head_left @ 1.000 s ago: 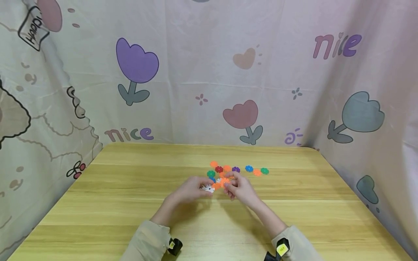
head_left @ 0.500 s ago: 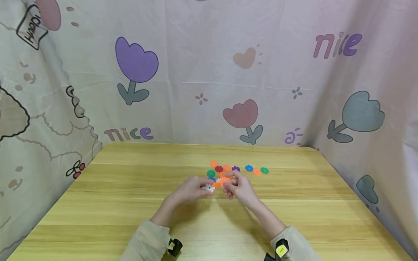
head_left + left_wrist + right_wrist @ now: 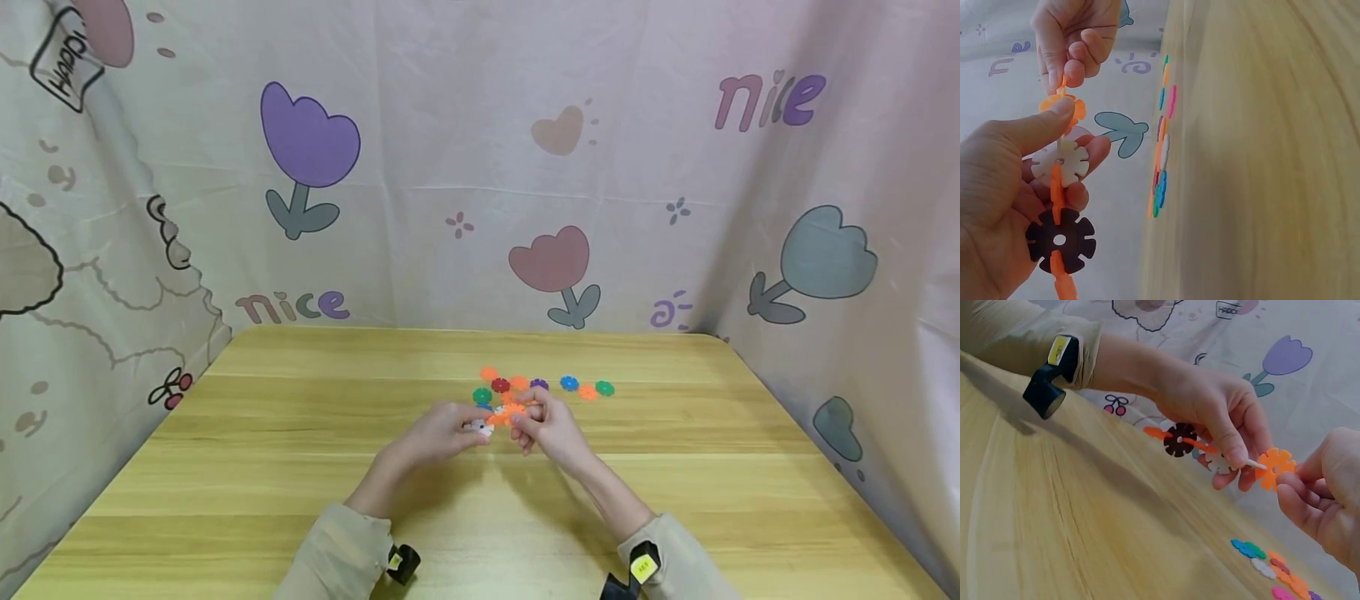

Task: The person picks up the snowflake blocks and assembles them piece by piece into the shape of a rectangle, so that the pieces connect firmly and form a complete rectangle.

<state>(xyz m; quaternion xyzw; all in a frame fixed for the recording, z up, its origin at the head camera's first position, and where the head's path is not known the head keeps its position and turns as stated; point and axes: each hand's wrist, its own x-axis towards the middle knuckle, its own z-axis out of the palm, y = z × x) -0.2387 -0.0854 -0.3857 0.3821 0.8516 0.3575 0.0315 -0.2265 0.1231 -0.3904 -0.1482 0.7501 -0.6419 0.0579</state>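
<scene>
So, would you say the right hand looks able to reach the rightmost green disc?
Probably yes: the green disc lies uncovered, with a flat orange disc beside it but nothing blocking the right hand, which would likely have to release its orange piece first.

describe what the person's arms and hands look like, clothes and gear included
The left sleeve and right sleeve are plain beige cloth. At the cuffs sit a left black device and a right black device, with yellow labels whose print is too small to read. The left grip and right grip are bare hands, no gloves.
</scene>
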